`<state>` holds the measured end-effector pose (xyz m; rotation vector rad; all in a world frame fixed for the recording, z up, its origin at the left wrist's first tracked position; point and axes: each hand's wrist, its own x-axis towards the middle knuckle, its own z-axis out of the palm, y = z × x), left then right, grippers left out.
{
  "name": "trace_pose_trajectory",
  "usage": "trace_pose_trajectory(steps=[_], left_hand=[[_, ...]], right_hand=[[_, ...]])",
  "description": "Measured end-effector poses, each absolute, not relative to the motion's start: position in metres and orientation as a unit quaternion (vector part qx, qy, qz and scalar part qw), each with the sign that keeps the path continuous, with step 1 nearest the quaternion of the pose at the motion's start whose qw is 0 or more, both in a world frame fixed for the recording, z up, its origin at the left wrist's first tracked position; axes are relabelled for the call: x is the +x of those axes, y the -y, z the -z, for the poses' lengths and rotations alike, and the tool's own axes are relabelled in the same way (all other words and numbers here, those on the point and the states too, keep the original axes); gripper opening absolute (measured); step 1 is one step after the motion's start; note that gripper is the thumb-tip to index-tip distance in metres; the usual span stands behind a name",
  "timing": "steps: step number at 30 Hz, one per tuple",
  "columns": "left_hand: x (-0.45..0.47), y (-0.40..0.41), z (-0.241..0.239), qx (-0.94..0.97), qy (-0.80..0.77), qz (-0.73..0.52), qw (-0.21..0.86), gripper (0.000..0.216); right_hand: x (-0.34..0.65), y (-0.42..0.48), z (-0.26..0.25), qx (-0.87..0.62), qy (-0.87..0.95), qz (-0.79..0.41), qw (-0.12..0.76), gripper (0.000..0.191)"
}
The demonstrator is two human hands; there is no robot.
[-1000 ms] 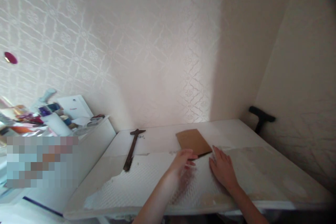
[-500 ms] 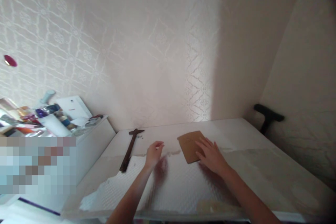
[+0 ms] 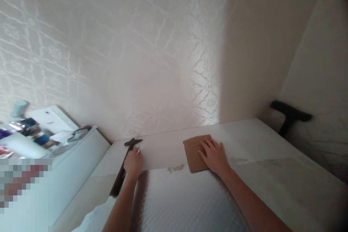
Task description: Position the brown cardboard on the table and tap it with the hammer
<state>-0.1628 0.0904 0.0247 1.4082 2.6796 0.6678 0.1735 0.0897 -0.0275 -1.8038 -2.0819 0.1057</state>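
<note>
Closest in, a white quilted sheet [image 3: 174, 199] spreads between and below the two hands. The left hand [image 3: 133, 163] is narrow, its fingers curled in over small shiny bits [image 3: 138, 150]; whether it pinches any of them I cannot tell. Just beside it on its left lies a hammer [image 3: 119, 180], its long axis slanting from the handle's end, nearer the person and left of the wrist, up to the head just beyond the knuckles. Part of the handle passes behind this hand, so contact there is unclear. The left hand is plainly the nearer one to the hammer; the right hand [image 3: 217, 159] is well apart from it. That right hand is spread wide and laid over the right part of a brown cardboard piece [image 3: 193, 157], most of which shows to the left of its fingers. Beyond both hands the bare table [image 3: 241, 134] runs back to the patterned wall [image 3: 163, 50], and far off to the right hand's right stands a black T-shaped object [image 3: 290, 114].
</note>
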Motion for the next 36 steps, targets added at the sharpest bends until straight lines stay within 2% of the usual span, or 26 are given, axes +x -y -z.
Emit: trace_pose_trajectory(steps=[3, 12, 15, 20, 26, 36], left_hand=[[-0.167, -0.103, -0.020, 0.457, -0.869, -0.187, 0.018, 0.035], [-0.170, -0.118, -0.020, 0.447, -0.880, -0.162, 0.015, 0.025], [-0.165, -0.119, -0.022, 0.451, -0.870, -0.196, 0.027, 0.016], [-0.115, -0.116, -0.021, 0.550, -0.778, -0.290, 0.095, 0.009], [-0.042, -0.105, -0.013, 0.709, -0.591, -0.294, 0.246, 0.010], [-0.043, -0.098, -0.007, 0.744, -0.556, -0.300, 0.215, 0.008]], right_hand=[[0.173, -0.089, 0.028, -0.643, 0.742, -0.024, 0.188, 0.043], [0.172, -0.086, 0.024, -0.644, 0.742, -0.033, 0.182, 0.045], [0.172, -0.085, 0.022, -0.646, 0.741, -0.039, 0.179, 0.045], [0.172, -0.085, 0.022, -0.646, 0.741, -0.040, 0.175, 0.045], [0.172, -0.085, 0.023, -0.643, 0.743, -0.034, 0.182, 0.045], [0.172, -0.086, 0.028, -0.642, 0.745, -0.016, 0.182, 0.045]])
